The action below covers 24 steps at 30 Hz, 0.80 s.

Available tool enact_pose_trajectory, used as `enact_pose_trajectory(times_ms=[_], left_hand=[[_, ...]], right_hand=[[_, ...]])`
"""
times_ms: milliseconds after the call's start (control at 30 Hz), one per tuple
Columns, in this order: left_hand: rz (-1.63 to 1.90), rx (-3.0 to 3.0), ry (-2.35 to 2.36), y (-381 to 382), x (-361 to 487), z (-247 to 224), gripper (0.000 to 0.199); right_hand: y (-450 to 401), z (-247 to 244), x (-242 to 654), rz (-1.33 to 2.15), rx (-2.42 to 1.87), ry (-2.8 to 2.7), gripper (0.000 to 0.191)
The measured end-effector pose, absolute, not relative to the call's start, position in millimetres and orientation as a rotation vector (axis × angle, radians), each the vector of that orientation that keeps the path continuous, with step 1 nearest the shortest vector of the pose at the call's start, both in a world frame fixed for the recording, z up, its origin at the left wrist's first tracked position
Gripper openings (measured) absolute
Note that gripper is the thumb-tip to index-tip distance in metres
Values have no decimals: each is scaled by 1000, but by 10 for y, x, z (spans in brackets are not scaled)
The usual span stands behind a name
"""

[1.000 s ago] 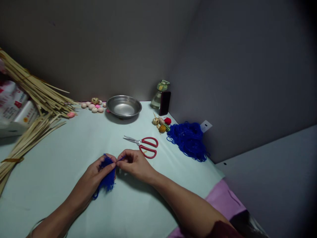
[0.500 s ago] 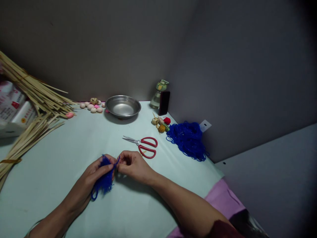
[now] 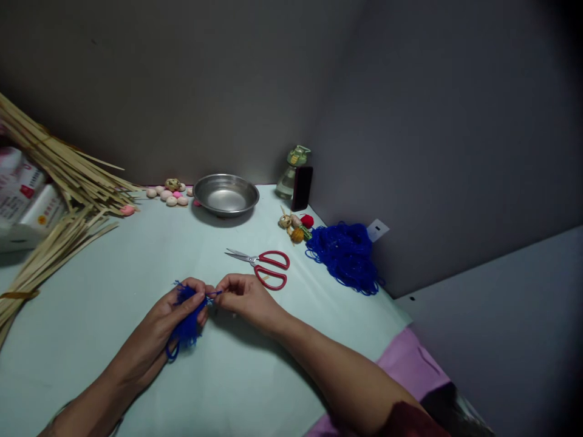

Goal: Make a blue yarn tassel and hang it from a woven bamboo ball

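In my left hand (image 3: 175, 318) is a fringed bundle of blue yarn (image 3: 186, 328), pinched between thumb and fingers, with a small loop hanging from its lower end. My right hand (image 3: 243, 300) is closed at the fingertips on a thin strand of the same blue yarn at the bundle's right end. Both sets of fingertips nearly meet above the table. Just beyond my right hand lie red-handled scissors (image 3: 262, 265), blades pointing left. A loose heap of blue yarn (image 3: 344, 255) rests farther right against the partition.
At the back stands a metal bowl (image 3: 226, 195), with pale egg-shaped pieces (image 3: 170, 197) to its left. A bottle (image 3: 286, 181), a phone (image 3: 302, 189) and small wrapped balls (image 3: 297, 234) are at back right. Bundles of flat straw strips (image 3: 59, 161) and a tissue pack (image 3: 27, 188) occupy the left.
The blue bundle has turned and shifted slightly left in my left hand. The strand's end, upright before, now lies nearly level at my right fingertips.
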<state>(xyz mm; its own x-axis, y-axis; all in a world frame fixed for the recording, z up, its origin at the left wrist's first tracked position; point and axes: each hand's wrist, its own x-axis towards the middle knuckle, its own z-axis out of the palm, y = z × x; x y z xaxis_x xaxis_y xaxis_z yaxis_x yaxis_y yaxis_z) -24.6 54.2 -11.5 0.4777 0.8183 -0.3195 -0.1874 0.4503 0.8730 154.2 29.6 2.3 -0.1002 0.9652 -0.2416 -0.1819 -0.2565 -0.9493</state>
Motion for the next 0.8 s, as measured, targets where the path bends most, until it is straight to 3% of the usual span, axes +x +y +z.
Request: enact_pose_trajectory(times_ms=[500,800], left_hand=[[781,900,865,559,-231,-133,30],[764,830,818,574,-244,-122,35]], right_hand=[[305,-52,1494,1569,-1117,-881,36],[284,-100,1461,1573,-1062,-852,36]])
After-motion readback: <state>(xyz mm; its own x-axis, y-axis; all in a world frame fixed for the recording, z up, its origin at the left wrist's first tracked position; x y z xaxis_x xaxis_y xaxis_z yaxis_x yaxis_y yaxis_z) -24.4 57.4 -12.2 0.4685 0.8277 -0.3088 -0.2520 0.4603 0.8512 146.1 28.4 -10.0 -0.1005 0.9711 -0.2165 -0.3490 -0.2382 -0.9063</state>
